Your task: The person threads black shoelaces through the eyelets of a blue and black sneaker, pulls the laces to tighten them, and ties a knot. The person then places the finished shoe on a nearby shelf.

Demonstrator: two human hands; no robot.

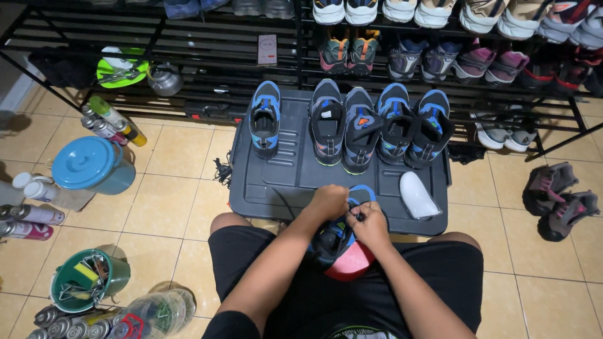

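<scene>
On the tiled floor [169, 201] before the shoe rack [207, 56], your left hand [328, 202] and right hand [370, 225] both pinch the laces of the blue shoe [336, 238] on your lap — a white insole [418, 196] lies just right, on the dark tray [264, 188].

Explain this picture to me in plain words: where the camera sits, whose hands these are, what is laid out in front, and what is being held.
There is no machine here. One camera is worn on a person's head and looks down past their knees, so the two bare arms coming up from the bottom are that person's own. They sit on a tiled floor in front of a dark grey plastic tray. On the tray stand five blue and black sports shoes in a row, and a white shoe-shaped insert lies at its near right. The left hand and the right hand meet over another blue and black shoe in the lap, pinching at its laces. A black metal shoe rack stands behind.
</scene>
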